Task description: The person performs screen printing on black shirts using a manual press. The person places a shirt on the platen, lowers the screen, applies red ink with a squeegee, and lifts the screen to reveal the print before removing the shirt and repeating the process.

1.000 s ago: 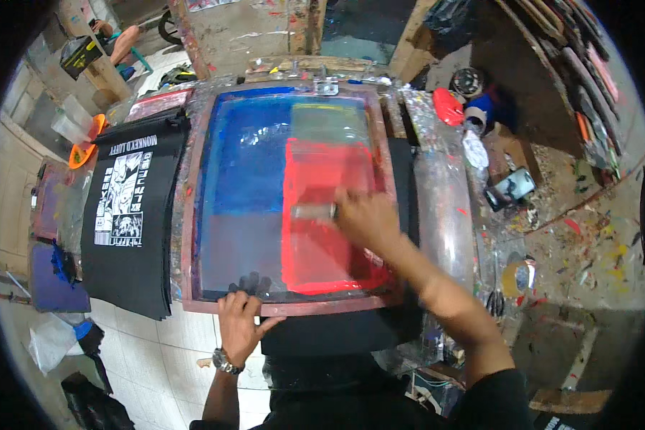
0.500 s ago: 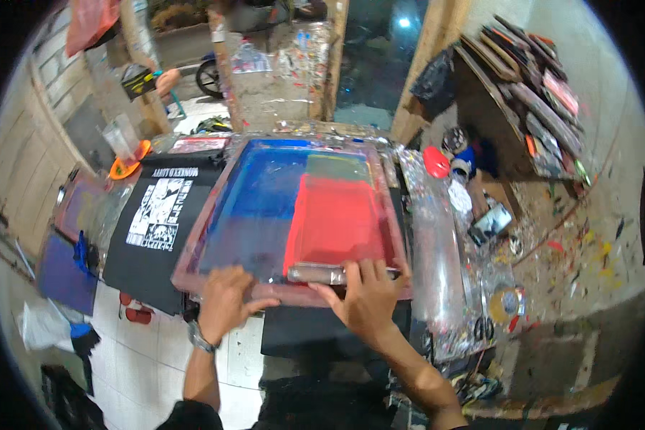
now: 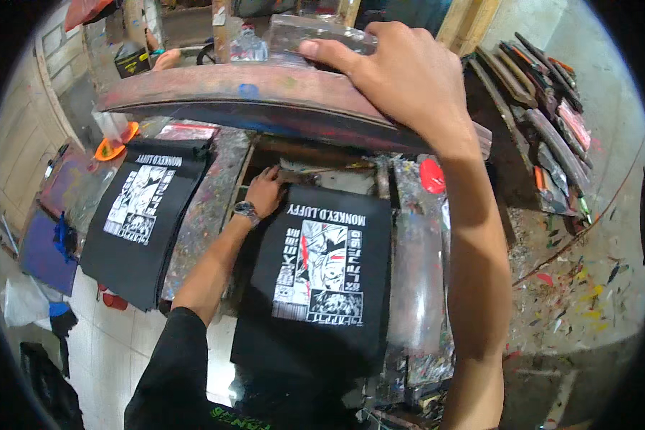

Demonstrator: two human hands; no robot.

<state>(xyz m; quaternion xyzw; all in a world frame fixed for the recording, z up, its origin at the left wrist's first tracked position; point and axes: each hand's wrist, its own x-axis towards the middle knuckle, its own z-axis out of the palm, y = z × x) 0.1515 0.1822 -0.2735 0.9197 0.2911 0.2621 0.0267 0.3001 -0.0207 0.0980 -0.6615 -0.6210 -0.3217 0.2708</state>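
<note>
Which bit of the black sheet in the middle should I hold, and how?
Probably pinch the near left corner of the black sheet, coming from your own side. It lies flat, that corner is plain black, and the print sits away from it. The raised frame is toward the far end.

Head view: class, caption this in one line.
Right hand grips squeegee and raised frame; left hand is near a printed black sheet.

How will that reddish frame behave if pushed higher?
Probably stiff: the frame has a thick rim. Likely manageable one-handed: only the right hand is on it. May drop if released: it's held above the table.
</note>
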